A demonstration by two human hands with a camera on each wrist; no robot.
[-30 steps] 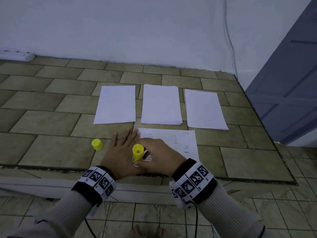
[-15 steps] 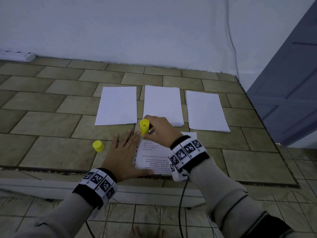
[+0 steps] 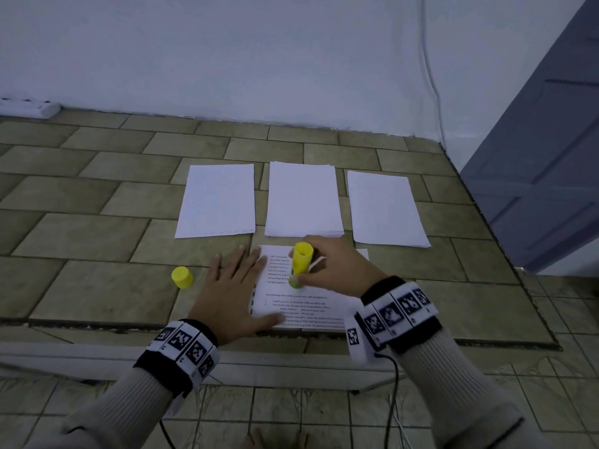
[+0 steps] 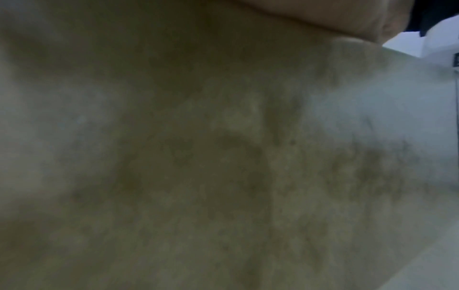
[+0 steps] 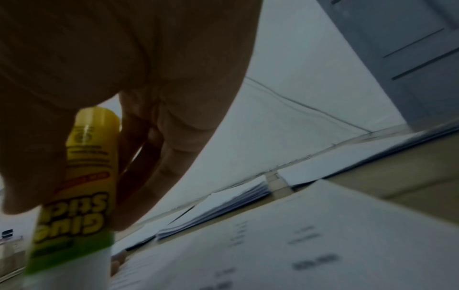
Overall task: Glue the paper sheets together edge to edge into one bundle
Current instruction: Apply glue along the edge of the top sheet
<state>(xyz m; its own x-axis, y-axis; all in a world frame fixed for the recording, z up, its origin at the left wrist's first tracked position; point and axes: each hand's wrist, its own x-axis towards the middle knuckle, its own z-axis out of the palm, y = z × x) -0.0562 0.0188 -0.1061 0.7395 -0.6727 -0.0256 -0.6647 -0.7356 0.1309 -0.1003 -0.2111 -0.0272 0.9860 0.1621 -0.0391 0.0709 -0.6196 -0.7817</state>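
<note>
You're mid glue pass: right hand (image 3: 337, 267) grips the glue stick (image 3: 299, 265) tip-down on the printed sheet (image 3: 291, 306), left hand (image 3: 235, 294) flat, pinning it. Next, likely: lay a blank sheet (image 3: 217, 200) squarely on that glued edge.

right hand (image 3: 337, 267) around upright glue stick (image 3: 301, 265) on printed sheet (image 3: 311, 306), left hand (image 3: 233, 293) flat beside
</note>
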